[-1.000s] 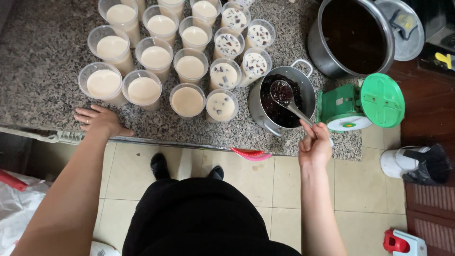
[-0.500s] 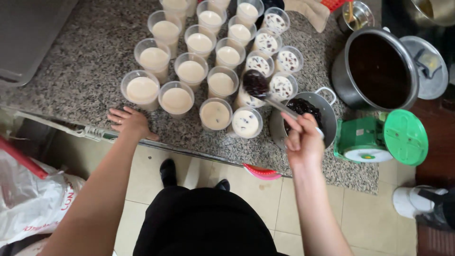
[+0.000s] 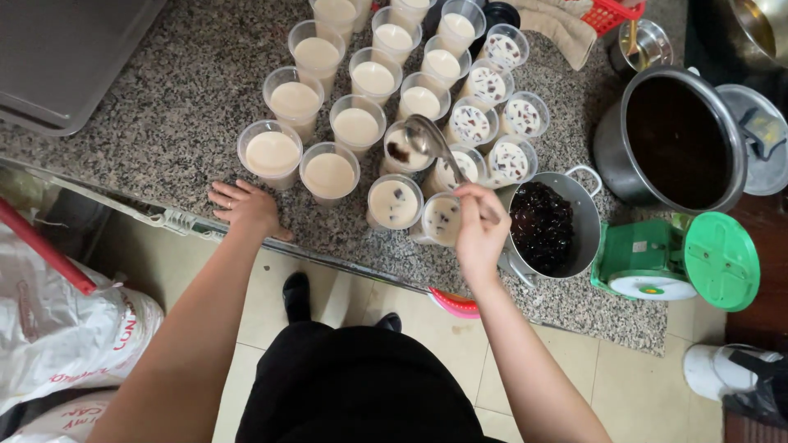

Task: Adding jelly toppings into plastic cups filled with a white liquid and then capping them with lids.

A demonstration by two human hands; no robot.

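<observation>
1. Right hand (image 3: 480,230) has its fingers clenched round the handle of a metal ladle (image 3: 427,138), bowl tipped over a milky cup (image 3: 404,148) that already shows a dark blob. Makes sense, since the small pot of dark jelly (image 3: 543,226) sits right beside that hand, so it's a short reach.
2. Left hand (image 3: 245,207) lies flat on the bench (image 3: 164,107) edge, fingers released and spread, holding nothing, probably just for balance.
3. Cups are packed in tight rows, topped ones nearest the pot.
4. Versus a second ago: the ladle was in the pot, and now it's out over the cups.
</observation>
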